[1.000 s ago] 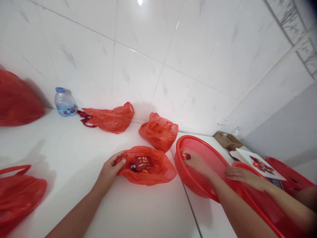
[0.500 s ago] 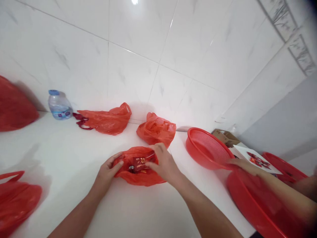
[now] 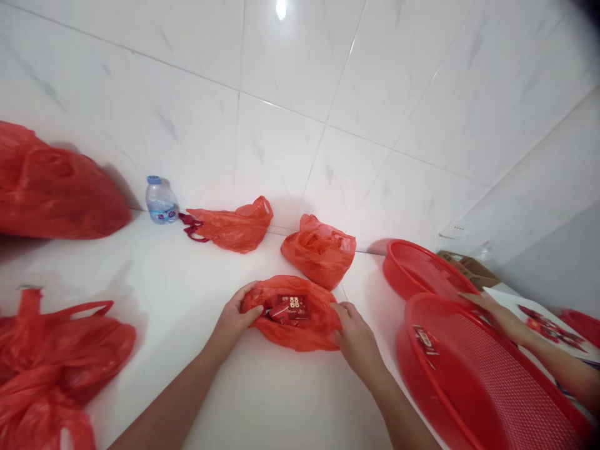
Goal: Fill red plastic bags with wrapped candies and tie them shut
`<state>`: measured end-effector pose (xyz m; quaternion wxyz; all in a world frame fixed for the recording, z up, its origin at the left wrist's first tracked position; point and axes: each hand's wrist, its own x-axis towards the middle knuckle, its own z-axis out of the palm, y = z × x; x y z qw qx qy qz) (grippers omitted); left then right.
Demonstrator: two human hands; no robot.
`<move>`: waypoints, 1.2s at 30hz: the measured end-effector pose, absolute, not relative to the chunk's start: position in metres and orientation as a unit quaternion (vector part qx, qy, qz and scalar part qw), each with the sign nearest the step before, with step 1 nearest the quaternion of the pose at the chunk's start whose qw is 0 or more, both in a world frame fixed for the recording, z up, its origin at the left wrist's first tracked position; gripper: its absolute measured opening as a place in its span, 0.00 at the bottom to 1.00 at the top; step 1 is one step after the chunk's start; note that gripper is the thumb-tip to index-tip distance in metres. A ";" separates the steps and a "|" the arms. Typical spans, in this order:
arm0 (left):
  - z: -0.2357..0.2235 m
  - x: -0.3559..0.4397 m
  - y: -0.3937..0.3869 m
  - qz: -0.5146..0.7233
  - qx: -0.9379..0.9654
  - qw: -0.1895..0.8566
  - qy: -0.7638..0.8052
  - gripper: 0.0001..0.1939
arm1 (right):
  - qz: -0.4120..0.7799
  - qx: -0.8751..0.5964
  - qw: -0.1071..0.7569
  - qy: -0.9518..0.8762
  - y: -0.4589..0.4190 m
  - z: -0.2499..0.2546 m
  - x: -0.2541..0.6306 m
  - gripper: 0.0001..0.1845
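Observation:
A red plastic bag lies open on the white counter in front of me, with small red packets showing in its mouth. My left hand grips the bag's left edge. My right hand holds its right edge, so the opening is spread between the two hands.
Two more red bags and a water bottle sit by the tiled wall. Larger red bags lie at the left. Two red mesh baskets stand at the right, where another person's hand rests.
My right hand left the far basket, reached into the bag mouth, then settled on the bag's right edge. The near basket now sits closer at the right. The view shifted.

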<state>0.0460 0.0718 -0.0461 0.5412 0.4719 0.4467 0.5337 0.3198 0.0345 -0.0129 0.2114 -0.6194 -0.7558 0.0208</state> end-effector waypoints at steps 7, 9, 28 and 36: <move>-0.035 0.039 0.049 0.411 0.545 0.473 0.557 0.45 | 0.185 -0.684 0.380 -0.595 0.035 -0.024 0.330 0.12; -0.033 0.036 0.050 0.430 0.540 0.471 0.549 0.42 | 0.241 -0.663 0.434 -0.560 0.039 -0.024 0.326 0.11; 0.056 0.003 0.029 0.416 0.668 0.253 0.563 0.24 | 0.211 -0.641 0.573 -0.466 0.009 0.007 0.311 0.18; 0.050 -0.004 0.013 0.357 0.728 0.172 0.560 0.26 | -0.119 -0.549 0.518 -0.645 -0.004 0.030 0.293 0.16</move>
